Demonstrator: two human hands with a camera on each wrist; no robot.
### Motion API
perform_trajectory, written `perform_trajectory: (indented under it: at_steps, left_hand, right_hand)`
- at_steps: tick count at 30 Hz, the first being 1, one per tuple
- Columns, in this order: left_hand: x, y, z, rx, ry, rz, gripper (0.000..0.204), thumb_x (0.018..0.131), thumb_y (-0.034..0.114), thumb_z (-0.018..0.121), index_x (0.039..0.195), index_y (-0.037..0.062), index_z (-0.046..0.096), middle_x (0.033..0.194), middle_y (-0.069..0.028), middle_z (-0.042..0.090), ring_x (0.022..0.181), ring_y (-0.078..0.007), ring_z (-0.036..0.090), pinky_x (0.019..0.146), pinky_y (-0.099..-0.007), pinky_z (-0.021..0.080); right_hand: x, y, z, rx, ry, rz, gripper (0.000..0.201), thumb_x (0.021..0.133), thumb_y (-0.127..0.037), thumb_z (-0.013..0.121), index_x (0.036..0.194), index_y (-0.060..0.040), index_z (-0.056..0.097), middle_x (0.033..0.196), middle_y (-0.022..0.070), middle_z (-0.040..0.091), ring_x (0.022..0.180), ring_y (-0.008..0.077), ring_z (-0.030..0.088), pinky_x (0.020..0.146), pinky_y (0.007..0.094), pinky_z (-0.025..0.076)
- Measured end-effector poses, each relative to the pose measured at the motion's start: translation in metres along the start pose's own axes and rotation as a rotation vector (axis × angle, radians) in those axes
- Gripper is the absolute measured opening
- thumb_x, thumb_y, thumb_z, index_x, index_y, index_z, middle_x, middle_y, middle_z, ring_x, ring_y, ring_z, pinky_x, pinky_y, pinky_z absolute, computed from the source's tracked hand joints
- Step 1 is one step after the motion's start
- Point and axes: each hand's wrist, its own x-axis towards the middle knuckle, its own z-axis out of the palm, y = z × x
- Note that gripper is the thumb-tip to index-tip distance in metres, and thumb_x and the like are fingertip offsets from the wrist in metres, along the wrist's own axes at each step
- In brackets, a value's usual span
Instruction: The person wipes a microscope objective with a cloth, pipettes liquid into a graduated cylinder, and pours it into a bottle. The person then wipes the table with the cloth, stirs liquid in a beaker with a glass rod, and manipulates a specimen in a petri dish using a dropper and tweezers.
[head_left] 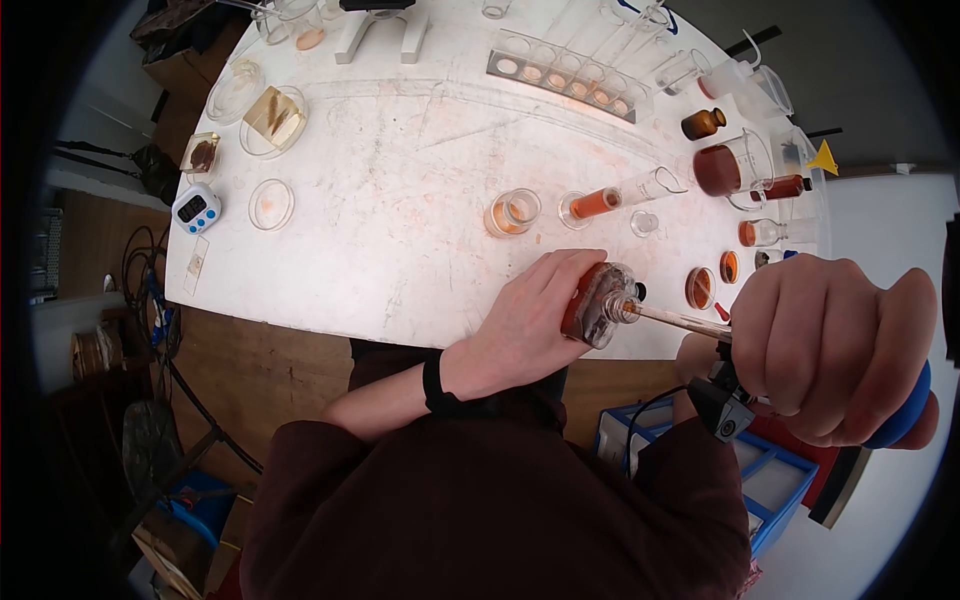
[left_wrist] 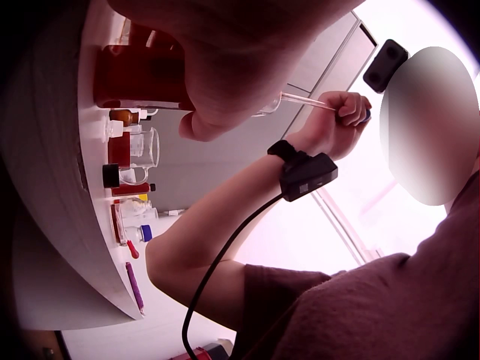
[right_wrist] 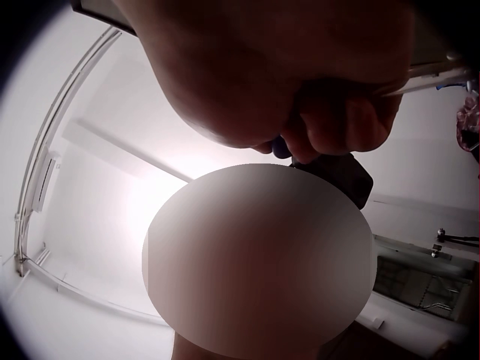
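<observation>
Near the table's front edge, my left hand (head_left: 525, 315) holds a clear glass bottle (head_left: 592, 308) by its side, its neck facing right in the head view. Dark red liquid shows through the bottle's wall in the left wrist view. My right hand (head_left: 835, 350), raised at the right, has its fingers curled round a glass pipette (head_left: 680, 321). A blue rubber bulb (head_left: 905, 412) shows beside that palm. The pipette's far end reaches into the bottle's mouth; the tip is hidden inside. In the right wrist view, the curled fingers (right_wrist: 360, 124) show from below.
Beyond the bottle stand a small glass jar (head_left: 513, 212) and a cylinder with orange liquid (head_left: 597, 202). Along the right edge are a beaker of red liquid (head_left: 720, 170), a brown bottle (head_left: 703, 124) and orange dishes (head_left: 700, 288). A test tube rack (head_left: 565, 80) and timer (head_left: 197, 208) lie farther off.
</observation>
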Motion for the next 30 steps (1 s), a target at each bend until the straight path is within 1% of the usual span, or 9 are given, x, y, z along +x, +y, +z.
perform_trajectory:
  at_steps: [13, 20, 23, 30]
  left_hand:
    - [0.000, -0.003, 0.002, 0.009, 0.004, 0.012, 0.076, 0.079, 0.010, 0.088, 0.145, 0.0047, 0.049, 0.127, -0.0179, 0.064, 0.114, -0.0382, 0.066, 0.095, -0.0441, 0.057]
    - [0.000, -0.002, 0.002, 0.009, 0.013, 0.017, 0.075, 0.079, 0.008, 0.086, 0.145, 0.0044, 0.049, 0.127, -0.0181, 0.064, 0.114, -0.0384, 0.066, 0.095, -0.0441, 0.057]
    - [-0.001, -0.003, 0.002, -0.011, -0.008, 0.013, 0.076, 0.077, 0.008, 0.084, 0.144, 0.0023, 0.049, 0.128, -0.0196, 0.061, 0.116, -0.0381, 0.062, 0.098, -0.0454, 0.054]
    - [-0.001, -0.002, 0.002, -0.034, -0.012, -0.001, 0.077, 0.076, 0.008, 0.084, 0.144, 0.0023, 0.049, 0.128, -0.0195, 0.061, 0.117, -0.0383, 0.062, 0.098, -0.0455, 0.054]
  right_hand:
    - [-0.001, 0.000, -0.002, 0.096, -0.038, 0.014, 0.044, 0.107, -0.048, 0.063, 0.113, -0.0054, 0.052, 0.063, 0.0060, 0.062, 0.044, 0.0124, 0.056, 0.042, 0.0226, 0.043]
    - [0.000, 0.000, -0.002, 0.070, -0.049, 0.044, 0.044, 0.107, -0.047, 0.064, 0.112, -0.0049, 0.053, 0.063, 0.0057, 0.062, 0.044, 0.0128, 0.056, 0.042, 0.0234, 0.043]
    - [0.000, 0.005, -0.002, 0.064, -0.044, 0.009, 0.044, 0.107, -0.047, 0.064, 0.111, -0.0048, 0.053, 0.062, 0.0054, 0.062, 0.044, 0.0127, 0.056, 0.042, 0.0231, 0.043]
    - [0.000, 0.010, -0.002, 0.052, -0.063, -0.006, 0.044, 0.107, -0.048, 0.063, 0.111, -0.0051, 0.053, 0.062, 0.0045, 0.062, 0.044, 0.0121, 0.057, 0.042, 0.0225, 0.042]
